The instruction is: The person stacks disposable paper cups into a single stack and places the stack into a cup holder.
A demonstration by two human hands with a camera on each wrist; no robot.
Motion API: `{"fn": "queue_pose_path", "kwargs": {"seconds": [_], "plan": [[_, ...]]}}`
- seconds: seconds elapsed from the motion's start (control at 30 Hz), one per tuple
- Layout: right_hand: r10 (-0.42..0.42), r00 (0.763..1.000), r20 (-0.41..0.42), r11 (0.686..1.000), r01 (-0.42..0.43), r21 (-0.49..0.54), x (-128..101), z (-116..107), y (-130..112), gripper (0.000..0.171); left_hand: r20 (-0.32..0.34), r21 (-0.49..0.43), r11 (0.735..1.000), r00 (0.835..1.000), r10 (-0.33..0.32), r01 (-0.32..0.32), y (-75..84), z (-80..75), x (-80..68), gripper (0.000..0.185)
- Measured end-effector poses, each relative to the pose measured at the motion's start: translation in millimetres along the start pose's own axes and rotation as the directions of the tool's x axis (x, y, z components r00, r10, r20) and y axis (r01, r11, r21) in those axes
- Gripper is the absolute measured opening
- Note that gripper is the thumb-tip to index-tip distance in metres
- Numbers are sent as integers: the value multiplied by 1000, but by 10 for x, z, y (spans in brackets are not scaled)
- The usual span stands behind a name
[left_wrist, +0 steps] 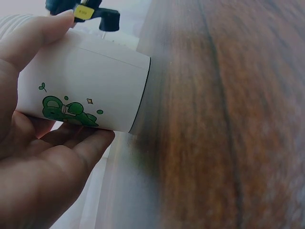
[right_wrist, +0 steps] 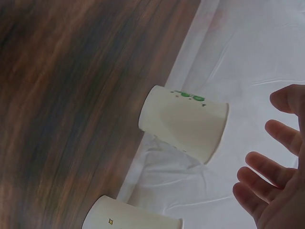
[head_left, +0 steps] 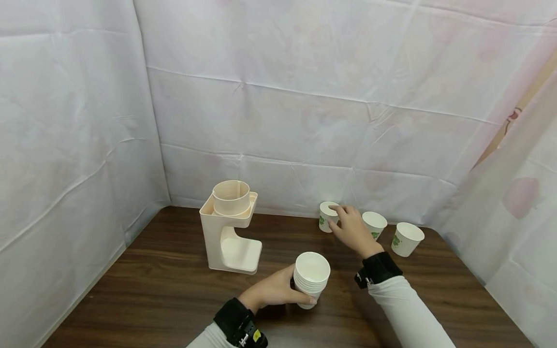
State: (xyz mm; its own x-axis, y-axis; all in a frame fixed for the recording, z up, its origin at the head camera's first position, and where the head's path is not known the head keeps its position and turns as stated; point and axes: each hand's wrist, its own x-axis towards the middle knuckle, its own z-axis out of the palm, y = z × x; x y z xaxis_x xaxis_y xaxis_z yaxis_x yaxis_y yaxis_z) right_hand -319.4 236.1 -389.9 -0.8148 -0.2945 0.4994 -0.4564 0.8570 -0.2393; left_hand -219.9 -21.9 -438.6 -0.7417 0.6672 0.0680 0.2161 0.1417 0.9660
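Note:
My left hand (head_left: 292,288) grips a stack of nested white paper cups (head_left: 311,275) just above the wooden table (head_left: 165,295). In the left wrist view the thumb and fingers (left_wrist: 76,145) wrap the bottom cup (left_wrist: 90,81), which has a green print. My right hand (head_left: 344,218) reaches out to a single paper cup (head_left: 326,217) at the back of the table. Its fingers (right_wrist: 267,164) are spread and straight beside that cup (right_wrist: 183,121), with a small gap showing between them.
A cream cup dispenser (head_left: 230,227) with a round holder on top stands at the back left. Two more single cups (head_left: 374,224) (head_left: 406,238) stand right of my right hand. White cloth walls (head_left: 304,111) close in the table on three sides.

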Motion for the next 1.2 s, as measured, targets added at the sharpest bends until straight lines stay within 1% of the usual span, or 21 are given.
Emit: {"fn": "queue_pose_path", "kwargs": {"seconds": [0.1, 0.23, 0.33, 0.57, 0.7, 0.83, 0.93, 1.2], "plan": [[29, 999, 22, 1000, -29, -8, 60, 19, 16, 41, 0, -1, 1000, 1000, 6, -6, 0, -2, -3, 73], [68, 994, 86, 997, -66, -33, 110, 35, 12, 43, 1, 9, 1000, 1000, 10, -10, -8, -3, -11, 72], [90, 989, 119, 995, -84, -55, 151, 47, 19, 43, 5, 14, 1000, 1000, 15, -15, -15, -2, -10, 72], [101, 986, 135, 992, -90, -87, 287, 81, 58, 45, -1, 11, 999, 1000, 31, -31, -16, 4, 5, 71], [134, 976, 173, 988, -118, -103, 353, 111, 73, 46, -5, 12, 1000, 1000, 12, -12, -6, 9, -2, 72], [190, 957, 218, 979, -169, -113, 407, 144, 87, 49, -2, 22, 1000, 1000, 1, -1, 0, 6, -3, 74], [218, 949, 229, 973, -193, -127, 443, 166, 88, 50, 3, 23, 1000, 1000, 2, -2, -5, 3, 2, 74], [238, 936, 260, 966, -199, -168, 514, 210, 59, 49, 8, 17, 1000, 1000, 14, -14, -22, -1, 9, 75]]}}
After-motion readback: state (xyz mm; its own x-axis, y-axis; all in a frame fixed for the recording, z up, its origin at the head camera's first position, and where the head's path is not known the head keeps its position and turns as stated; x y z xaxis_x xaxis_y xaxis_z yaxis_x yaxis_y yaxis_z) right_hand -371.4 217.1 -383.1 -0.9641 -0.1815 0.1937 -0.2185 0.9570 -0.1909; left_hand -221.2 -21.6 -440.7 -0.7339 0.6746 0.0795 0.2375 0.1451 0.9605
